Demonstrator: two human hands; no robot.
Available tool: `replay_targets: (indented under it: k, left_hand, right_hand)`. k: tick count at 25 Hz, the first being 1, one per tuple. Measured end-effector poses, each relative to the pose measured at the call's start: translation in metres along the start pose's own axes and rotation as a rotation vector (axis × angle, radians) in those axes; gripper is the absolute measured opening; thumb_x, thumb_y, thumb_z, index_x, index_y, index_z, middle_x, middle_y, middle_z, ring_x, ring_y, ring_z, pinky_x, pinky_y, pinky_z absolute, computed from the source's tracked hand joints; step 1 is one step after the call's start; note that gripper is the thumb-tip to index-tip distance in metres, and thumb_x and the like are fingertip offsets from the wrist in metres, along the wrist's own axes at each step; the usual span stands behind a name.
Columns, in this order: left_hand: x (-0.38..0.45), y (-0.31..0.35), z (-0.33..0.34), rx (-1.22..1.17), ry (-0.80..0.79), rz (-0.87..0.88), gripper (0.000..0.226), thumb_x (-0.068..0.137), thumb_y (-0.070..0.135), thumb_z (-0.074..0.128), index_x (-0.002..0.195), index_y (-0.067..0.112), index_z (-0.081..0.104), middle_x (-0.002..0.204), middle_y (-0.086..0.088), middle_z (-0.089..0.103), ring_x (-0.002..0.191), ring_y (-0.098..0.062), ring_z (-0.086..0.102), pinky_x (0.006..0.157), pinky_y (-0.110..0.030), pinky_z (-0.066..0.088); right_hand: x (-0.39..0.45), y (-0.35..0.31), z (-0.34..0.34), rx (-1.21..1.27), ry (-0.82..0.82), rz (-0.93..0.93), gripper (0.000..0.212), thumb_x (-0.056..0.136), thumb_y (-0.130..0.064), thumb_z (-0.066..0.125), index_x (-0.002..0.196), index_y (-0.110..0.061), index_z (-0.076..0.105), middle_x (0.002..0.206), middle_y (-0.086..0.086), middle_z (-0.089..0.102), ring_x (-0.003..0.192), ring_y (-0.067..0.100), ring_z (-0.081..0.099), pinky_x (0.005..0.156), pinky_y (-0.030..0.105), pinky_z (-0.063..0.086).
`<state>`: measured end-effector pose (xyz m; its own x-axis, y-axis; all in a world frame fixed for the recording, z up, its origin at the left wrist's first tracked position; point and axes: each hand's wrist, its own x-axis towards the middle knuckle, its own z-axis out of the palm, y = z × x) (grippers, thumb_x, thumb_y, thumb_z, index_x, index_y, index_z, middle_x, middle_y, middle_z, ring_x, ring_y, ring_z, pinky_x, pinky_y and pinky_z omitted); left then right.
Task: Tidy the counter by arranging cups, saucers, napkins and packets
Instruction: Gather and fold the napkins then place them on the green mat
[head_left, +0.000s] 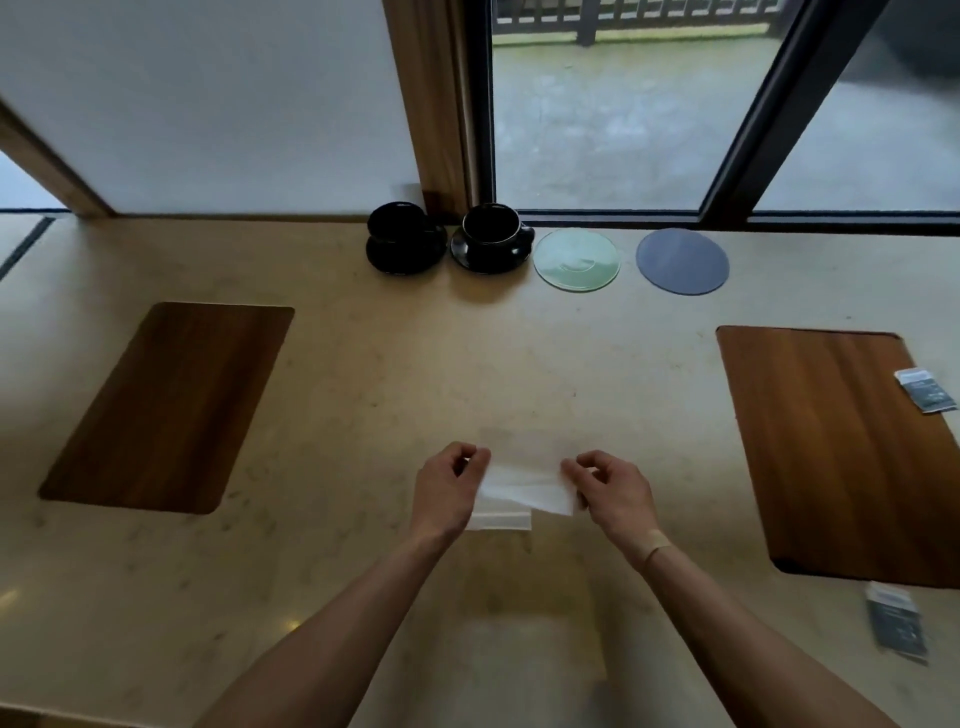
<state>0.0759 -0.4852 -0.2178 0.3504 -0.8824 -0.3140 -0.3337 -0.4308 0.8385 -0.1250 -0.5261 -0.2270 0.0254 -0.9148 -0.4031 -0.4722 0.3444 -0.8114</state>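
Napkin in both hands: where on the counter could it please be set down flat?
Bare counter lies between the left mat and right mat, ahead of the napkin. The back edge is crowded: black cups, green saucer, grey saucer.

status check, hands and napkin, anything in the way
Left hand and right hand both pinching white napkin. Napkin mid-fold over counter. Nothing in the way.
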Motion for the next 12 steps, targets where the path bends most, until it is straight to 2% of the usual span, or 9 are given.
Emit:
replay_targets:
  k: [2,5,9,12]
  left_hand:
    - [0.004,-0.008,-0.007,0.011,-0.003,-0.022,0.02,0.096,0.036,0.056,0.092,0.02,0.068,0.08,0.007,0.066,0.071,-0.007,0.059,0.066,-0.019,0.046]
    - [0.011,-0.016,-0.011,-0.009,-0.001,-0.075,0.021,0.096,0.035,0.056,0.096,0.019,0.068,0.09,0.005,0.07,0.084,-0.011,0.064,0.079,-0.031,0.052]
    - [0.017,-0.026,-0.011,-0.072,0.025,-0.137,0.021,0.095,0.034,0.057,0.09,0.018,0.069,0.085,0.001,0.07,0.082,-0.018,0.065,0.075,-0.037,0.053]
    - [0.019,-0.034,-0.009,-0.085,0.028,-0.167,0.021,0.096,0.035,0.056,0.093,0.018,0.069,0.087,0.003,0.07,0.081,-0.015,0.065,0.075,-0.034,0.054]
  right_hand:
    - [0.001,-0.004,0.01,-0.006,-0.043,0.012,0.015,0.089,-0.04,0.063,0.086,-0.026,0.067,0.062,-0.002,0.067,0.053,0.011,0.054,0.06,0.033,0.048]
    - [0.005,-0.008,0.02,0.018,-0.105,0.065,0.02,0.087,-0.042,0.064,0.086,-0.022,0.068,0.068,-0.001,0.065,0.059,0.014,0.054,0.06,0.03,0.047]
    - [0.013,-0.011,0.029,-0.052,-0.188,0.123,0.03,0.082,-0.045,0.067,0.068,-0.018,0.065,0.067,-0.001,0.063,0.065,0.016,0.057,0.064,0.03,0.048]
    - [0.014,-0.012,0.033,-0.051,-0.233,0.158,0.025,0.084,-0.036,0.068,0.075,-0.013,0.066,0.07,0.002,0.067,0.063,0.016,0.06,0.06,0.028,0.051]
